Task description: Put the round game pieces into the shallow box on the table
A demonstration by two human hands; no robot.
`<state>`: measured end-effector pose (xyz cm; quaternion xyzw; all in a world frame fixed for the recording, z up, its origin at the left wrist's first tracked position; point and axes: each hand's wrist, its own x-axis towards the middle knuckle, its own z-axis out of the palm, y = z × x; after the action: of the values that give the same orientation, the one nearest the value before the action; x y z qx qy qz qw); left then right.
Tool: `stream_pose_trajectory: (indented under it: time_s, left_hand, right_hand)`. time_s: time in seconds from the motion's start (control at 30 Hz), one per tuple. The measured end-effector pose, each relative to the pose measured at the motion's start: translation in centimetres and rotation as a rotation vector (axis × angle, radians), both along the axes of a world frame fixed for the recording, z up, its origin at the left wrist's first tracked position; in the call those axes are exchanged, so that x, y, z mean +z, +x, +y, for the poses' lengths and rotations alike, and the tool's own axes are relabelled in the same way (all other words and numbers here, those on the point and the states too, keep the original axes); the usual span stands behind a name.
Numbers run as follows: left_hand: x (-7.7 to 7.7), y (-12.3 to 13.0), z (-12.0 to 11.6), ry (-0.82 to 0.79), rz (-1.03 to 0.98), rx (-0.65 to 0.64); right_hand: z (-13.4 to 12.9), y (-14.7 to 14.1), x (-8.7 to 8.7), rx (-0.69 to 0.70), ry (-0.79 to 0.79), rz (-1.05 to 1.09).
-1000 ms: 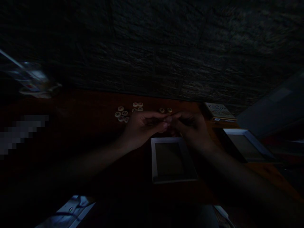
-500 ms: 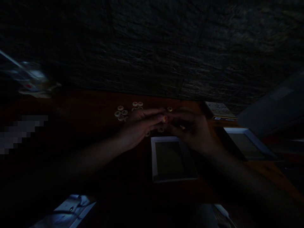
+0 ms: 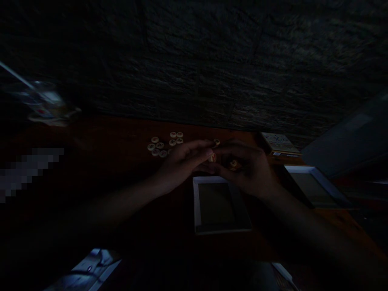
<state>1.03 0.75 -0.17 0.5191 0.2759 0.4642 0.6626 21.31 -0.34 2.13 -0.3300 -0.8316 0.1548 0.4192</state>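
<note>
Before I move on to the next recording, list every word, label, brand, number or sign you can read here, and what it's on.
Nothing can be quoted with confidence.
Held disc: a red character, too small and dark to read.
Discs on the table: red or dark characters, too small.
Flat box: dark marks like writing on top and a small edge label, both unreadable.
Clear container: a coloured mark, blurred.

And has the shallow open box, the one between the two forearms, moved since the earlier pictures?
No: the shallow open box shows no visible shift either way against the stone wall.
</note>
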Motion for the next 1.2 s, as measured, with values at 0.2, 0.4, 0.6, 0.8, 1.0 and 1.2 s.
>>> stream_pose_trajectory:
  time_s: [0.2,0.4,0.6,0.8,1.0,1.2]
  left_hand:
    - [0.3,-0.1,-0.3,0.017,-0.003,-0.013]
    - [0.9,-0.6,-0.2,0.156,0.240,0.164]
    - [0.7,-1.1,0.5,0.349,0.460,0.316]
    - [0.0,-1.0,0.2,0.532,0.649,0.258]
    - [0.2,-0.9,0.0,0.554,0.676,0.264]
    - [0.3,-0.8,0.0,0.552,0.666,0.269]
  right_hand:
    - [-0.2,-0.1,0.2,0.014,-0.019,0.023]
    - [-0.7,0.1,0.6,0.030,-0.095,0.010]
    - [-1.4,-0.3,0.9,0.230,-0.187,-0.429]
    - [-1.6,-1.0,-0.3,0.210,-0.121,-0.562]
    - [-2.0,-1.6,-0.7,0.177,-0.073,-0.536]
    - [-2.0,-1.7,-1.3,0.154,-0.044,-0.576]
